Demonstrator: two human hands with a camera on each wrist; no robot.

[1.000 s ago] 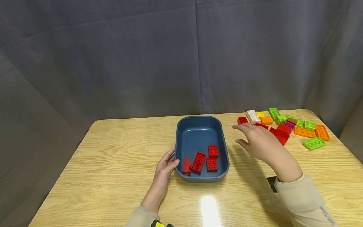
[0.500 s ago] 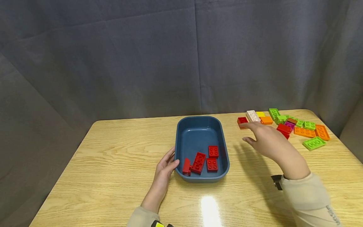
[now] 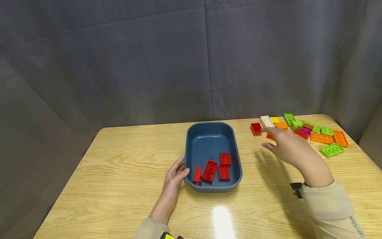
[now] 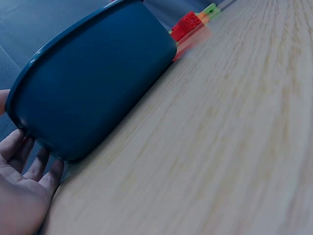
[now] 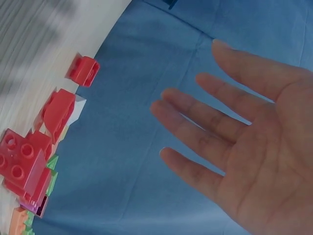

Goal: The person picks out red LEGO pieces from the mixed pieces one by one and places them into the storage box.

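My left hand [image 3: 171,179] grips the near left corner of a dark blue plastic tub [image 3: 210,141], thumb at the rim and fingers against the outer wall. Several red toy building bricks lie in the tub's near half, among them a long one [image 3: 210,171]. To the right, my right hand [image 3: 287,147] hovers palm down with fingers spread, holding nothing. Just beyond its fingertips is a red brick [image 3: 255,128]. More red bricks are partly hidden behind this hand; the right wrist view shows a studded red brick [image 5: 24,159] and a curved red one [image 5: 59,111].
Across the far right of the table [image 3: 119,166] are spread a white brick [image 3: 267,121], a yellow one [image 3: 275,119], orange bricks [image 3: 321,138], green bricks [image 3: 332,150] and a purple one [image 3: 305,131]. A grey curtain [image 3: 149,66] hangs behind the table's back edge.
My right hand has drifted right, away from the tub and over the red bricks, covering some and uncovering the red brick nearest the tub. My left hand and the tub stay in place.
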